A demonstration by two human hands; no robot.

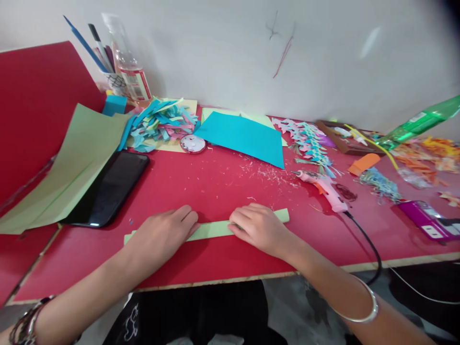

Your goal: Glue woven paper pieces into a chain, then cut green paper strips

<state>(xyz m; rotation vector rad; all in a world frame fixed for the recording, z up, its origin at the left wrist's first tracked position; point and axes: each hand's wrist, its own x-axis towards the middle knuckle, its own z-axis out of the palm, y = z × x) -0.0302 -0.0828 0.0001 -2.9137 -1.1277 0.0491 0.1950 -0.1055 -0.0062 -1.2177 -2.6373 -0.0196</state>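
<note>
A long, narrow strip of light green paper (212, 231), folded or rolled, lies across the front of the red table. My left hand (170, 227) is curled over its left part, fingertips on the paper. Over the right part bends my right hand (257, 225), its fingers closed against the strip. Both ends of the paper stick out beyond my hands, and my palms hide the stretches beneath them. Whether it is a flat fold or a hollow roll I cannot tell.
A pink glue gun (325, 189) with a black cord lies right. At left, a green sheet (68, 167) partly covers a black phone (111, 191). Behind are blue paper (244, 136), paper strips (161, 122) and a clear bottle (131, 72). A purple power strip (427, 220) sits far right.
</note>
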